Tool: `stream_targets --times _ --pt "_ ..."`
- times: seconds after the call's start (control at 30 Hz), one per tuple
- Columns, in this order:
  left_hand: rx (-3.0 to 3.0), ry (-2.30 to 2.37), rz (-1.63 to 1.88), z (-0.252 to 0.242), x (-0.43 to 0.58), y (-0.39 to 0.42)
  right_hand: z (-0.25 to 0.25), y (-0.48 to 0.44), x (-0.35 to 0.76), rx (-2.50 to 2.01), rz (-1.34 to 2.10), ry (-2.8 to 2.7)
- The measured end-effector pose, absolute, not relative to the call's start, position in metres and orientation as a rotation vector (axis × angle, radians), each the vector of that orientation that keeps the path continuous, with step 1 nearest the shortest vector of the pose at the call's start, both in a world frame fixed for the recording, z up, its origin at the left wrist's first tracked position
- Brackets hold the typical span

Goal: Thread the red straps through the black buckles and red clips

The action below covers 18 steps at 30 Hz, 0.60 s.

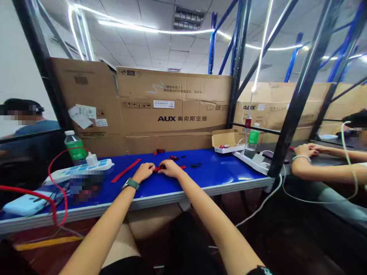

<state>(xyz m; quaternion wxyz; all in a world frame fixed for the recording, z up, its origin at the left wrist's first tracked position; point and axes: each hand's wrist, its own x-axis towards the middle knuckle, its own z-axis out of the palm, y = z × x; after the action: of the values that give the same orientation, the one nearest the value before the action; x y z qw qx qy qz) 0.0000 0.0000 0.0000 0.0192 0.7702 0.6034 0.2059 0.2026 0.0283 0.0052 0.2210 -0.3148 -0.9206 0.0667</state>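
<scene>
On the blue tabletop [213, 179], my left hand [144, 172] pinches one end of a red strip [156, 169]. My right hand [169, 168] is closed on the same strip a little further right, and the strip's other end shows past the fingers. The fingertips are small in view, so fine detail between them is unclear. Left of my hands lies a longer red strip [126, 170], flat and slanted. Just beyond them are a red-and-black bundle [159, 151] and small red pieces [173, 157]. Several small black pieces [196, 165] lie to the right.
A small open carton [226, 142] stands at the back right, beside a white power strip [252, 162]. Another power strip [78, 172], a bottle [75, 147] and a red cable [50, 168] occupy the left. Cardboard [172, 103] walls the back. A co-worker's hands [305, 149] are at right.
</scene>
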Motion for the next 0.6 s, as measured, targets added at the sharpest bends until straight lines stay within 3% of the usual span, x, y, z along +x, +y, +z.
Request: stream_targets --times 0.3,0.4,0.5,0.6 --pt "2.014 2.595 0.885 0.002 0.01 -0.016 0.011 0.012 0.224 -1.866 -0.272 -1.69" --pt "2.334 2.276 0.976 0.003 0.014 -0.018 0.007 0.015 0.227 -1.988 -0.168 -1.668" --pt "2.693 1.75 0.817 0.003 0.018 -0.017 0.006 0.017 0.226 -1.942 -0.102 -1.725" --pt "2.745 1.68 0.759 0.004 0.021 -0.018 0.011 0.016 0.227 -1.802 -0.087 -1.818"
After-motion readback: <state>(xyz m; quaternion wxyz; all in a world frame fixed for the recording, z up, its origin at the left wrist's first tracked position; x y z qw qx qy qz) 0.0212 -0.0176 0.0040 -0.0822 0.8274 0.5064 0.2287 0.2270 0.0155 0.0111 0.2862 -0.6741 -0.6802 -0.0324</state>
